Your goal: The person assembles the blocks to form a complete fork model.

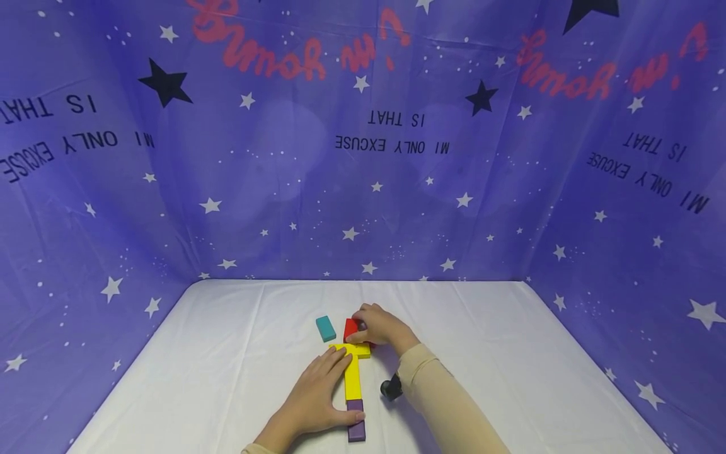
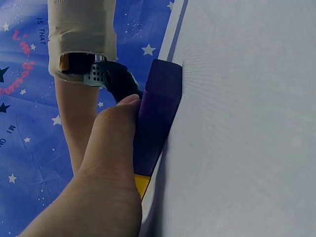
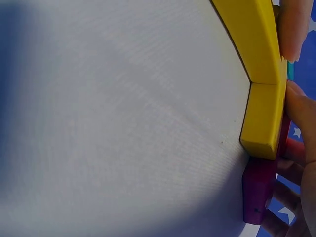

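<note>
In the head view, two yellow blocks form a T, with the stem (image 1: 352, 378) towards me and the crossbar (image 1: 363, 350) across its far end. A purple block (image 1: 356, 432) extends the stem at the near end. My left hand (image 1: 314, 394) rests along the left side, straight fingertips on the crossbar and thumb on the purple block (image 2: 160, 113). Just beyond the crossbar, my right hand (image 1: 382, 326) curls round a dark red-purple block (image 3: 259, 190), mostly hidden in the head view. A red block (image 1: 350, 329) lies at its left, by the thumb.
A teal block (image 1: 326, 328) lies alone on the white tablecloth (image 1: 255, 353), left of the red one. A black wrist camera mount (image 1: 391, 387) sticks out from the right sleeve (image 1: 448, 391). Blue star-printed cloth walls (image 1: 363, 208) enclose the table's back and sides.
</note>
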The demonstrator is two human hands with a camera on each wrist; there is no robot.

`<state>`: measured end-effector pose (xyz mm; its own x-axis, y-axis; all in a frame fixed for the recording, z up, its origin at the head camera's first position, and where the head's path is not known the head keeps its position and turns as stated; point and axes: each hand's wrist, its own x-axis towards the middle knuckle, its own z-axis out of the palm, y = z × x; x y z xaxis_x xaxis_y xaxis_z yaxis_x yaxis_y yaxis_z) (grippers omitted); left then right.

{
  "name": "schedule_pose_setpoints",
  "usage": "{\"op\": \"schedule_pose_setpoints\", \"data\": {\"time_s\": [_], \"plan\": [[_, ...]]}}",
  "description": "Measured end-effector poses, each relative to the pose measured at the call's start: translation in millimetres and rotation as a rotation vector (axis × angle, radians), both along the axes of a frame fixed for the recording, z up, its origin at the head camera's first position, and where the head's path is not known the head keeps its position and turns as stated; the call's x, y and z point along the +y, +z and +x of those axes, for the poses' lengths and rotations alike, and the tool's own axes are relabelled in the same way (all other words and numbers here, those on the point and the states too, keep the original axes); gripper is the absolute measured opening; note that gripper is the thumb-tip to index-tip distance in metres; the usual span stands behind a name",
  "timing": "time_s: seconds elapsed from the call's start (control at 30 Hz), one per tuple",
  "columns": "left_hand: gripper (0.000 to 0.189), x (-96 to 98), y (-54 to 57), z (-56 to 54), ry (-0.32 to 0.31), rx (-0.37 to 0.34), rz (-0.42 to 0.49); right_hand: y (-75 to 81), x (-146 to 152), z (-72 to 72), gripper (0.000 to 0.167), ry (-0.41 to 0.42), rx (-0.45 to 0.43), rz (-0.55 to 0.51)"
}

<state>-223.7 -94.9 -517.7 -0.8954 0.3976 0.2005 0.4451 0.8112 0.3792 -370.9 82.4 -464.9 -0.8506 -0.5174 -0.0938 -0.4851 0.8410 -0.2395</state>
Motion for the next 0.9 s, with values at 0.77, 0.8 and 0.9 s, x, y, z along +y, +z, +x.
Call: {"op": "schedule_pose_setpoints", "data": {"time_s": [0.77, 0.8, 0.9], "plan": [[0.11, 0.0, -2.4, -1.4, 0.001, 0.029, -0.001, -1.8, 7.5, 2.7, 0.059, -0.006, -0.037, -0.047], [0.11, 0.0, -2.4, -1.5, 0.001, 0.031, 0.0, -1.6, 7.8, 3.0, 0.059, -0.006, -0.041, -0.049], [0.109, -0.2, -2.2, -1.5, -0.001, 0.035, -0.004, -1.9, 8.6, 3.5, 0.059, 0.003, -0.045, -0.054]]}}
